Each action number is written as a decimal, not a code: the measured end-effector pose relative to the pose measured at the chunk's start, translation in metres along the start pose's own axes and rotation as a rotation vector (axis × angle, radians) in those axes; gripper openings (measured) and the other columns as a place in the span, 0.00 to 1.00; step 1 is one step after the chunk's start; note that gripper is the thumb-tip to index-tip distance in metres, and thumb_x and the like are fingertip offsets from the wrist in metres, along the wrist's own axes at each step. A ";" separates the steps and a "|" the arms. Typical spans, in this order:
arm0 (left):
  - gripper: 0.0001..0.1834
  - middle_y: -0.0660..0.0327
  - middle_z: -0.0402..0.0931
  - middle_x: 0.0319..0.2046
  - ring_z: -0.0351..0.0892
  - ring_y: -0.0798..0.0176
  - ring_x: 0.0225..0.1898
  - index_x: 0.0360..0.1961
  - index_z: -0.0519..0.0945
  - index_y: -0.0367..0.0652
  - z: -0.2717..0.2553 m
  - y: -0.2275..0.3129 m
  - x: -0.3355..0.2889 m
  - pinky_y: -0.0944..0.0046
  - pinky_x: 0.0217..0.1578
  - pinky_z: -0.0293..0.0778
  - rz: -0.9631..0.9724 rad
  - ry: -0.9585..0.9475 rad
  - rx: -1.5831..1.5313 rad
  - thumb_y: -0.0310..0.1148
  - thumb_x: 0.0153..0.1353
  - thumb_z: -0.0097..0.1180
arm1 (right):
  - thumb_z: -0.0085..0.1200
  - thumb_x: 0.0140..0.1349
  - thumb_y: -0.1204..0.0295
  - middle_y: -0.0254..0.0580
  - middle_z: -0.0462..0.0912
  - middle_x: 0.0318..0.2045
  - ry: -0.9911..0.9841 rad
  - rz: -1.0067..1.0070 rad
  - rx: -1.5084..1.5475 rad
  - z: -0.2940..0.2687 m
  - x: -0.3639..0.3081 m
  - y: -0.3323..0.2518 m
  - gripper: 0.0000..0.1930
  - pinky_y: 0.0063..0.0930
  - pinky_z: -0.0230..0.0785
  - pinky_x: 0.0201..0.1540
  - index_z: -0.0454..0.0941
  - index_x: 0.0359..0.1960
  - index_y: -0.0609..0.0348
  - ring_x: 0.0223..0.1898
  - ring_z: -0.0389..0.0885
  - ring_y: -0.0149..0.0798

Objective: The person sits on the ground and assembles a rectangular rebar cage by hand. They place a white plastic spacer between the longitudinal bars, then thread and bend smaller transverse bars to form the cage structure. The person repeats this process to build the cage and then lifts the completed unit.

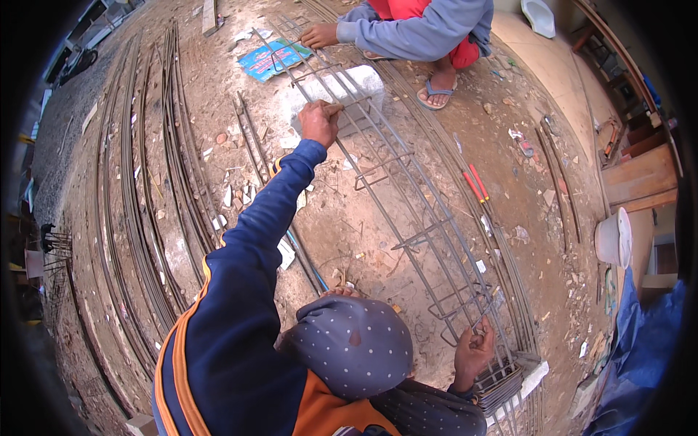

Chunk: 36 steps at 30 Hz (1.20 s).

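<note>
Here we are, with the rebar cage [418,237] running from top centre to lower right, its upper end over a pale block [367,78]. Our left hand [320,122] is closed around the bars beside that block; our right hand [474,354], lower right, has its fingers nearly pinched together at the bars, though we can't tell whether they grip wire. Several rings already stand spaced along the upper and middle stretch. Just below our right hand, a stack of rings [500,386] sits bunched, so we'd judge plenty remain unspaced. Whether the spaced ones are tied, we can't tell.
</note>
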<state>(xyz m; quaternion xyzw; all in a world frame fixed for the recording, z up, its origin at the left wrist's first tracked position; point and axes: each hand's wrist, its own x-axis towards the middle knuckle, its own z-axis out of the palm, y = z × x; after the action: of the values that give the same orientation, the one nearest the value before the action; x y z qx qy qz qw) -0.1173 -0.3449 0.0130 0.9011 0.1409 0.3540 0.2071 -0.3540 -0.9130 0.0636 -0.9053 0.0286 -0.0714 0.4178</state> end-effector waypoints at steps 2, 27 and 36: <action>0.13 0.61 0.85 0.37 0.80 0.49 0.43 0.42 0.92 0.56 -0.001 0.001 0.000 0.49 0.48 0.72 0.007 -0.014 0.009 0.28 0.56 0.66 | 0.61 0.60 0.85 0.41 0.79 0.44 0.001 0.004 -0.004 -0.001 0.000 0.000 0.25 0.18 0.65 0.22 0.77 0.61 0.66 0.22 0.75 0.23; 0.17 0.56 0.80 0.40 0.78 0.50 0.44 0.51 0.87 0.44 -0.072 0.142 -0.111 0.54 0.44 0.77 0.111 -0.239 -0.200 0.33 0.60 0.69 | 0.60 0.62 0.85 0.41 0.78 0.45 -0.029 0.132 0.056 -0.002 -0.003 0.003 0.25 0.16 0.64 0.23 0.74 0.63 0.67 0.22 0.73 0.20; 0.11 0.54 0.81 0.35 0.81 0.45 0.41 0.44 0.88 0.45 -0.056 0.109 -0.079 0.49 0.41 0.78 0.070 -0.320 -0.010 0.29 0.61 0.63 | 0.60 0.63 0.86 0.35 0.79 0.45 -0.001 0.019 -0.010 0.000 -0.003 0.009 0.27 0.14 0.64 0.25 0.73 0.65 0.64 0.23 0.73 0.17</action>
<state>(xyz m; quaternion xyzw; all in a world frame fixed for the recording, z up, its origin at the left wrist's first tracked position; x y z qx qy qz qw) -0.2010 -0.4568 0.0561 0.9493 0.0727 0.2136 0.2190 -0.3566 -0.9185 0.0568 -0.9070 0.0373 -0.0666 0.4141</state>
